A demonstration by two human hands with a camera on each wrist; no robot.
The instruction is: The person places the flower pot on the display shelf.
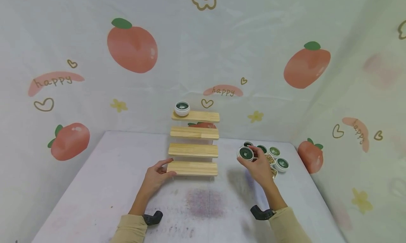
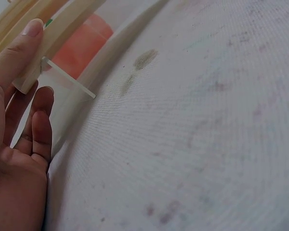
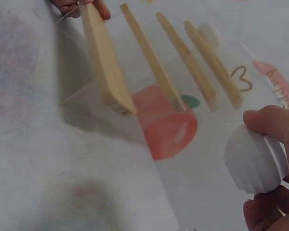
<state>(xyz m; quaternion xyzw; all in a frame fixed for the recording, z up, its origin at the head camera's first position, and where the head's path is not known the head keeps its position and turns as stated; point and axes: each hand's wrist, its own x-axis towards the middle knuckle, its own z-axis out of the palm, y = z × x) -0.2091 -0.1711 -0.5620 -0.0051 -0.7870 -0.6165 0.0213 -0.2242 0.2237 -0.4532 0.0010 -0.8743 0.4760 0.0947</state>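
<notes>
A four-tier wooden display stand (image 1: 193, 150) with clear supports stands on the table. My left hand (image 1: 156, 178) grips the left end of its lowest board (image 1: 192, 168); in the left wrist view the thumb (image 2: 20, 50) lies along the board and the fingers curl beneath it. My right hand (image 1: 260, 167) pinches a small white ribbed bowl (image 1: 245, 154) with a dark green top, held up to the right of the stand. The right wrist view shows that bowl's pale ribbed side (image 3: 253, 161) between thumb and fingers. A similar bowl (image 1: 182, 109) sits at the left of the top board.
Behind my right hand, at the table's right, several more small bowls stand together, among them a green-topped one (image 1: 282, 164) and a lighter green one (image 1: 274, 151). Square dishes with brownish contents (image 1: 270, 159) are partly hidden there. A printed cloth (image 1: 253, 53) hangs behind.
</notes>
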